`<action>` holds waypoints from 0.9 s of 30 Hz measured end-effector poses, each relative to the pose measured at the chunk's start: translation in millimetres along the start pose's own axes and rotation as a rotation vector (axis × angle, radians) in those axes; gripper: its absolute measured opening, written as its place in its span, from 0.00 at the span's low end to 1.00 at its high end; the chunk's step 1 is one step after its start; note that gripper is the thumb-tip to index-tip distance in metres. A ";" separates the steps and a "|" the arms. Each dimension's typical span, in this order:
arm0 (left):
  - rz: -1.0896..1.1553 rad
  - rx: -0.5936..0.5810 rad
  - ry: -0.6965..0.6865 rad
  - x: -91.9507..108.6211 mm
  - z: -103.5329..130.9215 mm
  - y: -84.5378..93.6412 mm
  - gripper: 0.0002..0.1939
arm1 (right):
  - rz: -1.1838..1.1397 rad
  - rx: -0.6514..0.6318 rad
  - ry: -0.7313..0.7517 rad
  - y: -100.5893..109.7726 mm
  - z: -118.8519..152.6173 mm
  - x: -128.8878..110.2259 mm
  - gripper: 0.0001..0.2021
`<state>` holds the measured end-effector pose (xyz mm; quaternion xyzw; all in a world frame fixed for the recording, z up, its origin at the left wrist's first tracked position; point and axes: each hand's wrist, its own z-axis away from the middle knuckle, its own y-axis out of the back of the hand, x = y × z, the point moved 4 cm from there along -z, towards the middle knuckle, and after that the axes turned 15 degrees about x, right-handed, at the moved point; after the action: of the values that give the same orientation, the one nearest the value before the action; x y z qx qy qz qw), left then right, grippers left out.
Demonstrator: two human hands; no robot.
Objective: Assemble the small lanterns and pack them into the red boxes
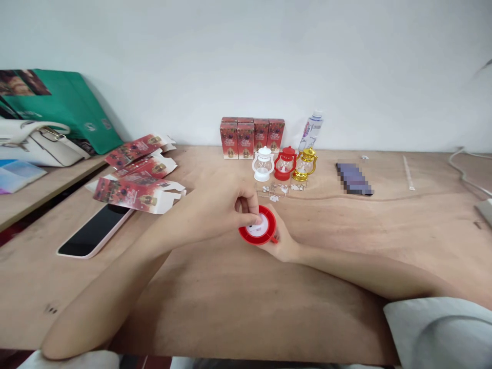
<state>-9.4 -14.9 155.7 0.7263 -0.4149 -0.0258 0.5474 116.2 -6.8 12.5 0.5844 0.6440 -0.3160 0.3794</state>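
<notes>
My right hand is wrapped around a red toy lantern, its round base turned up towards me. A white disc fills the middle of that base. On the disc, the fingertips of my left hand are pressed together; whatever they pinch is too small to make out. Just beyond my hands stand a white lantern, another red lantern and a gold lantern, all upright. Small white tags and thin metal pieces lie in front of them.
Several red printed boxes stand against the wall, beside a leaning water bottle. Flattened cartons and a phone lie left. At right are a dark pixelated phone and a white cable. A white handbag sits far left.
</notes>
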 end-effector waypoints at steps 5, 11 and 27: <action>0.013 -0.002 0.045 -1.3 -2.1 -1.5 0.05 | 0.006 0.011 -0.018 0.7 0.2 1.7 0.21; 0.095 -0.080 0.046 -3.6 -3.4 3.7 0.05 | -0.009 0.021 -0.041 0.6 1.7 4.4 0.20; 0.018 -0.046 0.031 -6.8 -4.0 2.1 0.04 | -0.029 0.028 -0.103 0.4 2.2 7.9 0.22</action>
<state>-13.1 -7.7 156.2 0.7100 -0.4122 -0.0193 0.5705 116.6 -4.5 4.6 0.5631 0.6277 -0.3600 0.3991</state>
